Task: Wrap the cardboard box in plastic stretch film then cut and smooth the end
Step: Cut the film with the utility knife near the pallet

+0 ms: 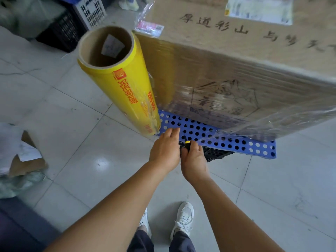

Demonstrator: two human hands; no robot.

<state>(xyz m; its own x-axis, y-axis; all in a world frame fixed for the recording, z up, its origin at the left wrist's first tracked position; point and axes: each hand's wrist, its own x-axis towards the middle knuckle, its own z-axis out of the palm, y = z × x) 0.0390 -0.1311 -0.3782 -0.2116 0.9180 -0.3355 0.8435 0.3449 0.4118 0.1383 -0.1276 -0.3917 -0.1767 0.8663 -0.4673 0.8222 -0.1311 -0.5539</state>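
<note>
A large cardboard box (236, 57) with printed characters stands on a blue perforated pallet (209, 135); clear stretch film (209, 91) covers its near side. A yellow roll of film (123, 88) with a cardboard core stands upright on the floor against the box's left corner, a strand of film running from it to the box. Low in front of the pallet, my right hand (193, 159) is shut on a small black and yellow cutter (185, 144). My left hand (165, 148) is beside it, fingers apart, reaching toward the roll's base.
The floor is grey tile. A torn cardboard piece with paper and plastic (20, 157) lies at the left. Black and white crates (72, 20) stand at the back left. My white shoes (181, 219) are below.
</note>
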